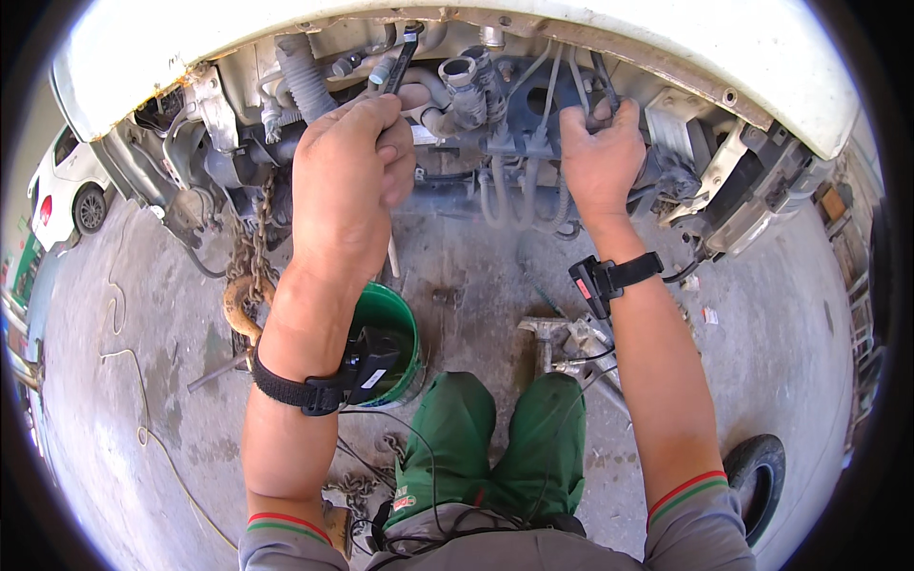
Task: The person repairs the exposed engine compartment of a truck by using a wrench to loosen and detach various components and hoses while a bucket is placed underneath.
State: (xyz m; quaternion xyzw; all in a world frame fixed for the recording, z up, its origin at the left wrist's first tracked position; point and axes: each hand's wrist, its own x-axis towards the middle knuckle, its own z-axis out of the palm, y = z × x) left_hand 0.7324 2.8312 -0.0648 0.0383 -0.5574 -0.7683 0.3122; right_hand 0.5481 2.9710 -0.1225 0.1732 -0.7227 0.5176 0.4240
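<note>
My left hand [347, 181] is closed round the handle of a dark wrench [405, 59], which points up into the front of a vehicle. My right hand [602, 157] is closed round a slim dark hose [604, 76] farther right, though its fingers partly hide the grip. Between my hands sit a grey pipe elbow with an open end [459, 74] and several thin metal pipes [550, 90]. A ribbed grey hose [305, 76] runs down just left of the wrench. The wrench's far end lies among the parts, and what it meets there I cannot make out.
Above hangs the white body panel [457, 11]. Under my left forearm stands a green bucket [411, 319]; beside it hang a chain [259, 228] and a rusty hook [238, 305]. A metal jack [581, 343] and a tyre [757, 476] are right. A cable [143, 409] crosses the left floor.
</note>
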